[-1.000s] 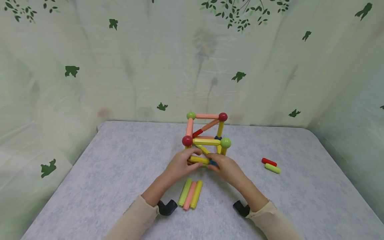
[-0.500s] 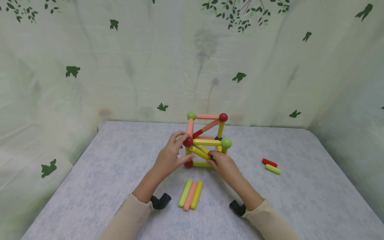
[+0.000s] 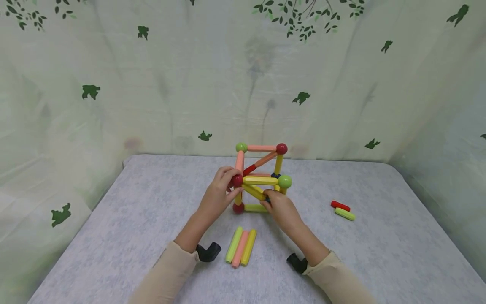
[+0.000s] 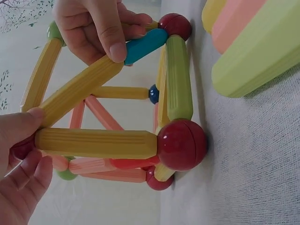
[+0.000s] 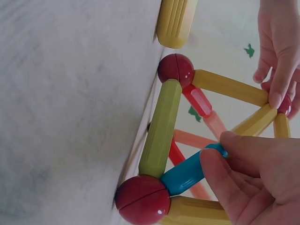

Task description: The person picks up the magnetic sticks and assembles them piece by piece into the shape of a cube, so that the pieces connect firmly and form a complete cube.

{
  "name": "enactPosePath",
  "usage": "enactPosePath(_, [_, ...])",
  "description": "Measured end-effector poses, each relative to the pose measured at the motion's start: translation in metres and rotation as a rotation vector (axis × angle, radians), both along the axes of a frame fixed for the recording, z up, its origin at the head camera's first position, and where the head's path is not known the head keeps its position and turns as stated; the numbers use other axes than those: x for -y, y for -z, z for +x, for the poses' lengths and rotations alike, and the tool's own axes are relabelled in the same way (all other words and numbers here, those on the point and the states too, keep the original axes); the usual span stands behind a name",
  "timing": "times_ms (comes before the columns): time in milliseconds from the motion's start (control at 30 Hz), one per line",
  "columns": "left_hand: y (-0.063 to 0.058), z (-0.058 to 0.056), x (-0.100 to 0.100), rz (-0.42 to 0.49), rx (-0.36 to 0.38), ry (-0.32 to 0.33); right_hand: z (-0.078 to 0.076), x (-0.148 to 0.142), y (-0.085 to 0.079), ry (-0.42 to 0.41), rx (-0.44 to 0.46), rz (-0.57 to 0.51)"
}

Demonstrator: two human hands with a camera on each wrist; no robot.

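Note:
A cube-like frame of coloured sticks and balls stands mid-table in the head view, with a yellow top stick [image 3: 260,180] at its front. My left hand [image 3: 216,192] grips the red ball [image 3: 237,180] at the front upper left corner. From there a yellow stick [image 4: 79,91] slants down across the front face, its upper end right at that ball. My right hand [image 3: 282,211] pinches where this stick meets a short blue stick [image 5: 180,178]. The blue stick's lower end is at the red ball [image 5: 143,199] of the front lower right corner, hidden in the head view.
Near the front of the grey table [image 3: 152,202] lie a light green stick [image 3: 234,245], a pink stick [image 3: 240,249] and a yellow stick [image 3: 248,247]. Off to the right are a short red stick [image 3: 340,205] and a short light green stick [image 3: 345,214]. A patterned curtain [image 3: 171,84] hangs behind.
My left hand has risen from the low front to the upper left red ball. The yellow stick has swung from level to slanting, its left end now at that ball.

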State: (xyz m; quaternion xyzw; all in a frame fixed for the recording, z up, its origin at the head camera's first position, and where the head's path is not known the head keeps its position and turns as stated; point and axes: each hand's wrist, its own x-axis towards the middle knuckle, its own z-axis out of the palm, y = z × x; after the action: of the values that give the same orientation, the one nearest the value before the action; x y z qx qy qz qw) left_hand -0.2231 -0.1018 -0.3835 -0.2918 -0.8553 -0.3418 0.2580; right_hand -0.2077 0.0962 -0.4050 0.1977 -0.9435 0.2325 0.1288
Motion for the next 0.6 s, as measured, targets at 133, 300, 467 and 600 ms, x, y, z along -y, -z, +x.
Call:
enactPosePath(133, [0.001,0.001,0.001,0.009,0.004,-0.004,0.001,-0.001,-0.001,0.006,0.041,-0.003])
enactPosePath(300, [0.006,0.003,0.001,0.035,0.033,-0.017,0.005,-0.008,-0.002,-0.091,-0.072,-0.04])
enactPosePath(467, [0.009,0.006,-0.002,0.094,0.108,-0.054,0.011,-0.027,-0.006,-0.217,-0.459,-0.191])
enactPosePath(600, [0.008,0.008,-0.005,0.18,0.175,-0.071,0.005,-0.042,-0.01,-0.102,-0.442,-0.266])
